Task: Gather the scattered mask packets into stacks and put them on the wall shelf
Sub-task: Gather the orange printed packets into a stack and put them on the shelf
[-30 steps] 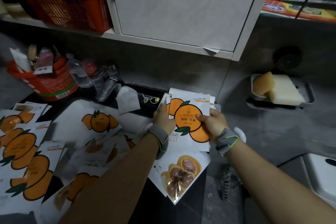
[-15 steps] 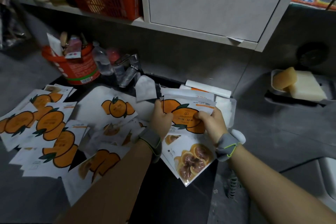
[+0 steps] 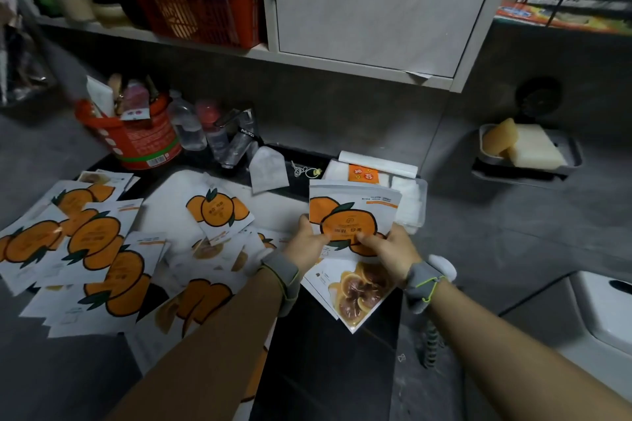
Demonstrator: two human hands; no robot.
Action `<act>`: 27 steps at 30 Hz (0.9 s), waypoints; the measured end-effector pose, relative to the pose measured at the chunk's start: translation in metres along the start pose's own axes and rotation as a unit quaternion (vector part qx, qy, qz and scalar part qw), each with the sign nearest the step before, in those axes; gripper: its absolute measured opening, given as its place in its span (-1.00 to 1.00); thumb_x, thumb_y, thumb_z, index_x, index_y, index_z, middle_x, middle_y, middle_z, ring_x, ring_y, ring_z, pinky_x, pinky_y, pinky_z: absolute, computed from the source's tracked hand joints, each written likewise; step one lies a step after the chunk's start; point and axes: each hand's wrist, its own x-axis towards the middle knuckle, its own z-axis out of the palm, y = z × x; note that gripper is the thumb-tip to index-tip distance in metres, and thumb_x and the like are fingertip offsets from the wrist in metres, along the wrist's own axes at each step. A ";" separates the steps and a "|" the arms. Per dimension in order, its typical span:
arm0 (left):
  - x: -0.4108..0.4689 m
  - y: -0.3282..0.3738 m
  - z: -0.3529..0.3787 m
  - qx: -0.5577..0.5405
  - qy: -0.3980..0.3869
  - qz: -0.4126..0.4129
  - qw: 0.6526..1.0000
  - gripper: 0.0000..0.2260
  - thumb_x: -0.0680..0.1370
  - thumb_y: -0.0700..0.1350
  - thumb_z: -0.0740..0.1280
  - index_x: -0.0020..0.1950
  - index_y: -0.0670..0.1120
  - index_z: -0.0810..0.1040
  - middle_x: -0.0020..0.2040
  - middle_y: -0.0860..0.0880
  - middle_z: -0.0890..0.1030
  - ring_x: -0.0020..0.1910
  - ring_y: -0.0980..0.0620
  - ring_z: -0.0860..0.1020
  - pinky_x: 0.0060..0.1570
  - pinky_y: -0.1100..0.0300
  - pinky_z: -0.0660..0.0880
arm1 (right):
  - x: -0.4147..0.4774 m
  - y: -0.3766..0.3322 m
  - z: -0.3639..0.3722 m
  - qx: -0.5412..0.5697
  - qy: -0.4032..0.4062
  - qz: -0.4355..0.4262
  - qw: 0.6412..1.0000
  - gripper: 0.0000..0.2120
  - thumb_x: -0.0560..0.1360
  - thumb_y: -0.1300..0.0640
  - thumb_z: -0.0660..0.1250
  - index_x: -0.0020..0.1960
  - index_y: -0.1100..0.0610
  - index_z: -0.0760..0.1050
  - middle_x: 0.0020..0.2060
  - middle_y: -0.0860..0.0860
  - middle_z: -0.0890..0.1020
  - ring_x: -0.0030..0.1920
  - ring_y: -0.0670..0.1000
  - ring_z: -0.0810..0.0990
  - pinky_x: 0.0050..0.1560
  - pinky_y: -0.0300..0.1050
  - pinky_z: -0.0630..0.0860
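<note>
Lower than a second ago, the stack of mask packets (image 3: 352, 212) has tipped back to a flatter slant, and both hands have kept hold of it. The left grip (image 3: 307, 243) has its fingers curled round the stack's lower left corner, thumb on the printed face. The right grip (image 3: 390, 249) pinches the lower right corner in the same way. The stack hangs above the tabletop (image 3: 325, 369) close to its right edge, orange print toward the camera and upside down, just before a white box (image 3: 408, 202) at the far edge. Below the hands a brown-print packet (image 3: 355, 290) lies flat at the right edge. Many scattered packets (image 3: 95, 246) overlap one another across the left half, out to the left edge. By the far edge stand a red bucket (image 3: 140, 140) and a tap (image 3: 239, 140). Above, the wall shelf (image 3: 143, 34) carries a red basket (image 3: 198, 3).
</note>
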 end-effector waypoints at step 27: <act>-0.048 0.156 0.028 -0.212 -0.147 0.169 0.951 -0.76 0.56 -0.36 0.22 0.18 -0.13 0.44 0.08 -0.11 0.61 0.01 -0.05 0.61 0.02 0.00 0.57 | -0.087 -0.147 -0.133 0.132 0.208 -0.102 0.964 -0.83 0.45 0.31 0.37 0.02 0.14 0.54 -0.12 0.09 0.66 -0.19 0.03 0.63 -0.17 -0.08 0.57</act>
